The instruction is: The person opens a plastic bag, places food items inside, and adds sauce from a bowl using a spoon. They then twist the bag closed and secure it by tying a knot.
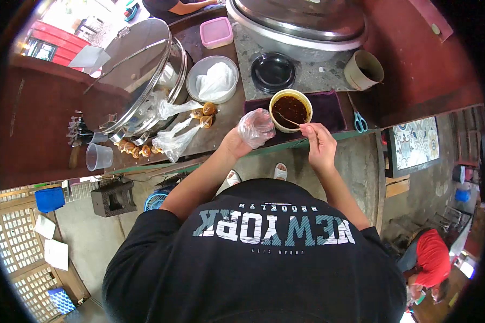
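My left hand [241,141] wears or holds a clear plastic bag [256,127], bunched around the fingers, right beside a round tub of dark brown sauce [291,109]. My right hand [318,141] pinches the handle of a thin spoon [286,120] whose tip dips into the sauce. The tub stands on a dark purple cloth [328,110] near the counter's front edge.
Fried balls on sticks in plastic bags [178,126] lie left of my hands beside a large metal pot lid [137,70]. Behind are a bowl with white plastic [213,79], a black lid [273,71], a pink box [216,32], a big steel pot [302,24], scissors [360,123] and a cup [363,70].
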Demonstrator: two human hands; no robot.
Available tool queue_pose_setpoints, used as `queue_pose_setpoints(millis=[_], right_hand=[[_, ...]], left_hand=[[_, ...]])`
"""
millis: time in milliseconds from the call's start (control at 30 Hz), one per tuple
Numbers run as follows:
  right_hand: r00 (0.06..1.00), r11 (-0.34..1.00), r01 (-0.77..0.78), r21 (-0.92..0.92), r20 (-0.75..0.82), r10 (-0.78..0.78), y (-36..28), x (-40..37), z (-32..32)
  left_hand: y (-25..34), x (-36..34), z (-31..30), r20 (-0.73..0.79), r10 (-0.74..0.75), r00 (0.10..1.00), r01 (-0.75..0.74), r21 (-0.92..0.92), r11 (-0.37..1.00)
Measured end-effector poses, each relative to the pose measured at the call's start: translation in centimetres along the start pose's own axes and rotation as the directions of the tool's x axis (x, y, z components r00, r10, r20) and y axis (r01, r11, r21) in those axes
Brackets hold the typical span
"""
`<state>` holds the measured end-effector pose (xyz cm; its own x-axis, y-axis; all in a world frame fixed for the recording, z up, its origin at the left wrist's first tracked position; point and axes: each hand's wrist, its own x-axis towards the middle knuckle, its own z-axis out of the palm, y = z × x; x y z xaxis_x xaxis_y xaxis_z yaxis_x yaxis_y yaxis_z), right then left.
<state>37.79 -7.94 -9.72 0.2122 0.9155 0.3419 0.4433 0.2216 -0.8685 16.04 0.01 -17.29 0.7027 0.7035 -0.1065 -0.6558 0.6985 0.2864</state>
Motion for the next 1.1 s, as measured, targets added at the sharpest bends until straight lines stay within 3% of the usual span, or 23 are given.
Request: queue_pose_setpoints(millis=[300, 500, 900, 1100], right_hand=[[0.974, 0.965, -0.192, 0.178, -0.084, 0.209, -0.3, -0.4, -0.1], [0.88, 0.846, -0.364, 0.391, -0.152, 0.449, -0.1, -0.1, -0.2], [0.781, 0.622, -0.373, 0.689, -0.13, 0.611, 1.8, -0.3, -0.5], [0.77, 0.616, -0.36, 0.7, -0.15, 0.62, 2.0, -0.4, -0.6]], left_hand=[[0.1, 0.3, 0.2, 0.045, -0.004, 0.999, 0.007, -0.057, 0.998], [0.1, 0.4, -0.2, 0.024, -0.015, 1.0, 0.017, -0.098, 0.995], [-0.2, 0.1, -0.4, 0.086, -0.024, 0.996, 0.037, -0.146, 0.989], [-0.3, 0.0, -0.5, 0.075, -0.024, 0.997, 0.035, -0.151, 0.988]])
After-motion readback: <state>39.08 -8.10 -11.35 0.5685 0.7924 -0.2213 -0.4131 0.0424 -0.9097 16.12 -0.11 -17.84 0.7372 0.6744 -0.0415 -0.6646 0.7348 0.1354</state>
